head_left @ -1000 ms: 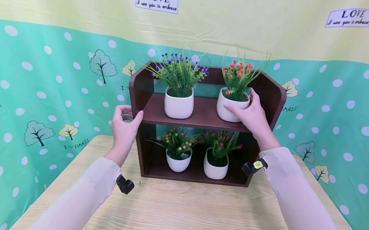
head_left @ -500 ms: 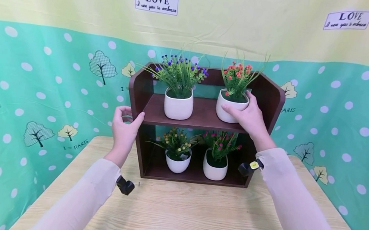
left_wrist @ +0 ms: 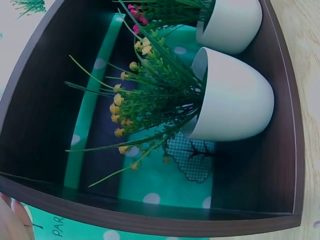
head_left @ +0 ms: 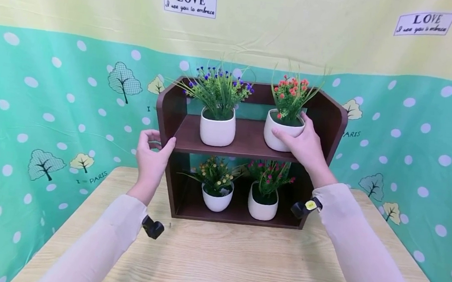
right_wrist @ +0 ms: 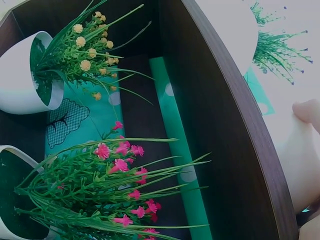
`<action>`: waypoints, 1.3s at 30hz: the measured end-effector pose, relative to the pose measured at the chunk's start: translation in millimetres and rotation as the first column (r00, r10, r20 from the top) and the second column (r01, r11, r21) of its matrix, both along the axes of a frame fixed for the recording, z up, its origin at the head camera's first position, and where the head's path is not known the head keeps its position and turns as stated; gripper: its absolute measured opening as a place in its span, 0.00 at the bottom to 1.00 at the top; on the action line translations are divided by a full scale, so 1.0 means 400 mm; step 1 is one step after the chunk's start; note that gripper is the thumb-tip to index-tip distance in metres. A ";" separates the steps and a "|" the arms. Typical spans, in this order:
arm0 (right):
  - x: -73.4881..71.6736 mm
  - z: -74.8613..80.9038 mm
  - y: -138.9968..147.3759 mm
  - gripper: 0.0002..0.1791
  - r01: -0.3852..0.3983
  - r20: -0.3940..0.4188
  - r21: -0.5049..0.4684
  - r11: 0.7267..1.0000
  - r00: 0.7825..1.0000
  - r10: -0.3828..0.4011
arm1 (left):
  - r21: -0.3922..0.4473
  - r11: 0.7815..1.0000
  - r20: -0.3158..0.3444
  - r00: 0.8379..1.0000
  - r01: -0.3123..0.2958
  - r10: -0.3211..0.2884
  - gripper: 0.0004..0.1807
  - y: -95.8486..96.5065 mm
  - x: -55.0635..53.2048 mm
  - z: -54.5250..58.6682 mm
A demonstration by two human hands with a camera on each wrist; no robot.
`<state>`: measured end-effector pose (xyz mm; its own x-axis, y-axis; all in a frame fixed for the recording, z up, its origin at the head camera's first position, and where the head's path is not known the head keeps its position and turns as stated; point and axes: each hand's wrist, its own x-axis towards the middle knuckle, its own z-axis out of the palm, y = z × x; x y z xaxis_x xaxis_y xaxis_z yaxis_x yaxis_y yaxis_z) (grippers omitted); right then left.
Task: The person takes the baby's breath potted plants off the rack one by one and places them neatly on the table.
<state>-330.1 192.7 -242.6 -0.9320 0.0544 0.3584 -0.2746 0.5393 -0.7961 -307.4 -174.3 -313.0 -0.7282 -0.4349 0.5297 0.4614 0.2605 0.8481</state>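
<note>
A dark brown two-tier shelf (head_left: 245,151) stands on the table. My left hand (head_left: 151,163) grips its left side panel, thumb at the front edge by the upper board. On the upper tier, my right hand (head_left: 311,149) holds a white potted plant with orange-red flowers (head_left: 276,141), thumb across the front and fingers around its right side. A white potted plant with blue-purple flowers (head_left: 217,132) sits to its left. Below are potted plants with yellow flowers (left_wrist: 237,100) and pink flowers (right_wrist: 120,165). Only a bit of each hand shows in its wrist view.
The light wood table (head_left: 217,259) extends in front of the shelf. Behind it hangs a green and cream curtain (head_left: 69,97) with dots and trees. The shelf's right side panel (head_left: 332,124) rises beside my right hand.
The potted plant with orange-red flowers has shifted very slightly left with my right hand on it. My left hand stays at the shelf's side panel.
</note>
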 end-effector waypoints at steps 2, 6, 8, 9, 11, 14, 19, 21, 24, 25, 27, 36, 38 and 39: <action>0.002 -0.001 -0.002 0.66 0.001 0.004 -0.003 1.000 1.000 -0.001 | 0.000 1.000 0.003 1.000 -0.002 0.002 0.22 0.000 0.002 -0.001; 0.006 -0.005 0.001 0.66 0.007 0.012 -0.010 1.000 1.000 -0.007 | 0.010 1.000 -0.008 1.000 0.009 -0.009 0.22 0.002 0.001 -0.004; 0.010 -0.006 0.004 0.66 0.011 0.012 -0.017 1.000 1.000 -0.010 | 0.016 1.000 -0.014 1.000 0.015 -0.014 0.21 0.005 0.000 -0.005; 0.011 -0.007 0.006 0.66 0.012 0.010 -0.019 1.000 1.000 -0.011 | 0.017 1.000 -0.017 1.000 0.016 -0.016 0.21 0.007 -0.001 -0.004; 0.017 -0.007 0.010 0.66 0.011 0.002 -0.025 1.000 1.000 -0.011 | 0.014 1.000 -0.016 1.000 0.014 -0.014 0.21 0.009 -0.001 -0.004; 0.027 -0.007 0.014 0.65 0.009 -0.007 -0.034 0.999 1.000 -0.009 | 0.001 1.000 -0.015 1.000 0.013 -0.013 0.22 0.011 -0.002 -0.003; 0.049 -0.011 0.021 0.64 -0.005 -0.019 -0.044 0.999 1.000 0.004 | -0.006 1.000 -0.006 1.000 0.014 -0.014 0.22 0.013 -0.002 -0.002; 0.058 -0.012 0.023 0.63 -0.013 -0.025 -0.043 0.999 1.000 0.012 | -0.001 1.000 -0.003 1.000 0.014 -0.014 0.22 0.014 -0.001 -0.001; 0.071 -0.013 0.026 0.63 -0.019 -0.033 -0.036 0.999 0.999 0.018 | 0.005 1.000 -0.003 1.000 0.011 -0.011 0.21 0.015 0.000 0.000; 0.074 -0.014 0.027 0.62 -0.020 -0.034 -0.032 0.999 0.999 0.019 | 0.006 1.000 -0.002 1.000 0.010 -0.010 0.21 0.015 0.001 0.001; 0.081 -0.015 0.027 0.62 -0.021 -0.037 -0.031 0.999 0.999 0.020 | 0.007 1.000 -0.002 1.000 0.008 -0.008 0.21 0.015 0.002 0.002; 0.114 -0.014 0.031 0.58 -0.029 -0.053 -0.027 0.999 0.998 0.028 | -0.004 1.000 0.002 1.000 -0.002 0.002 0.22 0.007 0.005 0.002; 0.122 -0.013 0.033 0.59 -0.027 -0.052 -0.012 1.000 0.998 0.027 | 0.001 1.000 0.001 1.000 -0.002 0.002 0.21 0.004 0.006 0.002; 0.125 -0.013 0.033 0.59 -0.030 -0.054 -0.005 1.000 0.998 0.030 | 0.005 1.000 0.002 1.000 -0.002 0.002 0.21 0.003 0.007 0.002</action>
<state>-280.0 206.1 -247.7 -0.9125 0.0293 0.4081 -0.3333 0.5254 -0.7829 -304.8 -173.3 -312.2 -0.7279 -0.4392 0.5265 0.4595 0.2574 0.8501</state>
